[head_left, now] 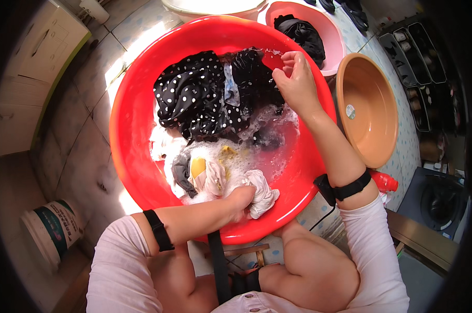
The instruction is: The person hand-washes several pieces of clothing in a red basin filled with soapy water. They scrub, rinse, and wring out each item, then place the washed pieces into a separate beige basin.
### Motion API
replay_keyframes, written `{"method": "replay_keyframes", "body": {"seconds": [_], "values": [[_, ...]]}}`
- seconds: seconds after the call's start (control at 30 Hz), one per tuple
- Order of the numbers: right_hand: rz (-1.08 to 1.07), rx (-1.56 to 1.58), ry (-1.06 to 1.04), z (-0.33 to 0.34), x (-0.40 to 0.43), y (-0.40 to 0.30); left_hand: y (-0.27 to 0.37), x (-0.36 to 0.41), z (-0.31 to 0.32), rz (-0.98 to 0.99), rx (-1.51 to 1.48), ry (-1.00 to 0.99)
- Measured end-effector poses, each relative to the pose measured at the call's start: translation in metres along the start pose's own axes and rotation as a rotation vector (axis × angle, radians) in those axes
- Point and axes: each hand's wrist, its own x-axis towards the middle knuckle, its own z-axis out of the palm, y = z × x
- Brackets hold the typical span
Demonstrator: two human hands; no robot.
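A large red plastic basin (136, 164) of soapy water stands in front of my knees. My left hand (243, 197) grips a bunched white cloth (264, 193) at the near side; most of its fingers are hidden. Over the far right of the basin is my right hand (296, 80), holding nothing, fingers bent and thumb apart. Near it lies dark wet fabric (255, 74). A black polka-dot garment (193, 90) with white dots is heaped at the far left of the water. Grey cloth (181, 172), a white and yellow cloth (208, 174) and suds (243, 152) fill the near left.
Behind the basin, a pink basin (333, 43) holds black clothing (302, 37). An orange-brown basin (368, 113) leans at the right, near a red bottle (384, 182). A washing machine (431, 203) and shoe rack (419, 58) stand right; a white bucket (52, 231) and cabinet (28, 78) left.
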Motion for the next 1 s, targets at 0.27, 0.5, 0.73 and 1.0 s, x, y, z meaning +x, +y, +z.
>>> {"method": "replay_keyframes", "body": {"seconds": [0.27, 0.5, 0.73, 1.0], "values": [[0.594, -0.027, -0.999, 0.044, -0.108, 0.054, 0.01, 0.005, 0.011, 0.31, -0.152, 0.12], [0.225, -0.57, -0.258, 0.041, -0.068, 0.07, 0.004, 0.024, 0.012, -0.009, -0.136, 0.283], [0.302, -0.725, -1.426, 0.095, -0.128, 0.07, 0.024, 0.053, -0.005, 0.092, -0.08, 0.121], [0.284, -0.774, -0.454, 0.053, -0.062, 0.086, 0.038, 0.045, -0.014, 0.053, -0.151, 0.207]]}}
